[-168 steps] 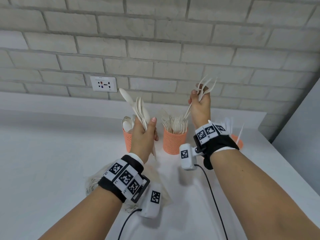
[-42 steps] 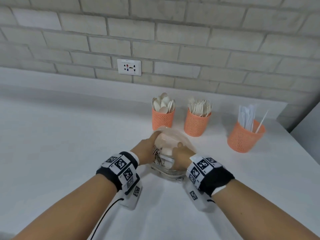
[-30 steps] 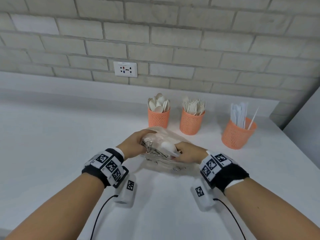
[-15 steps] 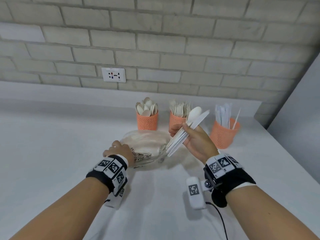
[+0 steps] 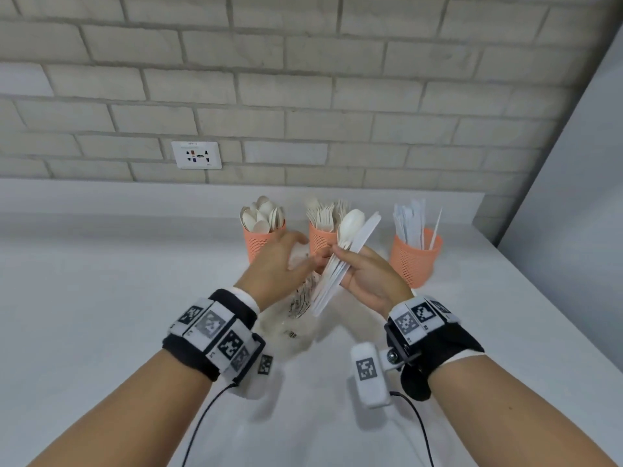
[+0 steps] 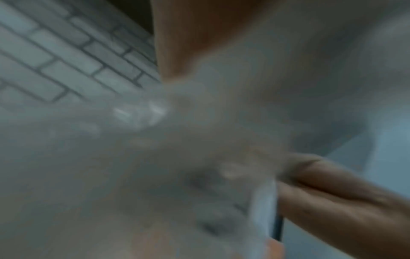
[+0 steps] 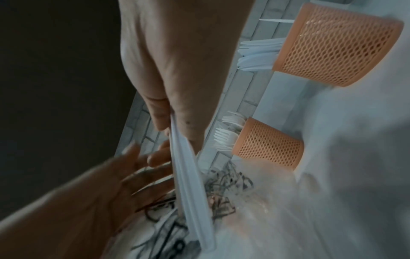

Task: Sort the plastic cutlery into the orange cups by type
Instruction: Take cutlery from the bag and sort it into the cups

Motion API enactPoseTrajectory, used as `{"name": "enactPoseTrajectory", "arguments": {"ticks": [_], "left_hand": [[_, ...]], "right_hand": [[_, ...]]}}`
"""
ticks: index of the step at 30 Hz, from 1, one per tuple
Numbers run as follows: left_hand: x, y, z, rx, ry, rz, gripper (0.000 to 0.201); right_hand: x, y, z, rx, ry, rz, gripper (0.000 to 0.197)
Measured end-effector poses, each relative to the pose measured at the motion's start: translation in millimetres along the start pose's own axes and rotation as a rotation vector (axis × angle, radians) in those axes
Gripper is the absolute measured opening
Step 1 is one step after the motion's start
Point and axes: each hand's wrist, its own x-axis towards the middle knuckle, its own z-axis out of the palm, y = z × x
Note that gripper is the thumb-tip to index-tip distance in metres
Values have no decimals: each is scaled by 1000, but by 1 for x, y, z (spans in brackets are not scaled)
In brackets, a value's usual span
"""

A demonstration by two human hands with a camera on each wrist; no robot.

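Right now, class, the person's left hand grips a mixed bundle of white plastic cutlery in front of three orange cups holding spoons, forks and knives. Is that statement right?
Not quite: the right hand grips the bundle of cutlery, as the head view shows. The left hand only reaches toward it with straight fingers. The rest stands: the spoon cup, fork cup and knife cup are behind.

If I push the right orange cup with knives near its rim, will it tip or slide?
The cup probably tips easily: it looks like light mesh plastic, and the tall knives rise well above its rim. On the smooth counter, a low push would more likely slide it.
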Motion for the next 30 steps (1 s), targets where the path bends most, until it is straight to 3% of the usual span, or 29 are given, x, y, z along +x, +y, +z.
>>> {"name": "enactPoseTrajectory", "arguments": {"ticks": [2,4,8,11,14,19,25,30], "left_hand": [[3,14,18,-225,-141,-34,50],[8,19,32,-330,-187,-48,58],[21,24,40,-188,-215,-90,53],[29,28,41,-34,-271,-40,23],[35,25,42,-80,-261,-24,17],[41,31,51,-392,-238,-98,25],[49,37,73,-545,-107,-92,16],[51,42,84,-736,-191,-211,24]], "right_hand": [[2,-1,3,-26,-20,-15,17],[3,-1,1,-67,-12,-43,20],[2,-5,-8,-148,12,-62,24],[-1,-10,-13,-448,87,-39,28],[0,-15,-24,-577,126,-37,24],[1,-33,-41,-575,249,-169,12],[5,-48,-57,-786,294,-185,21],[4,-55,-65,-762,309,-188,16]]}}
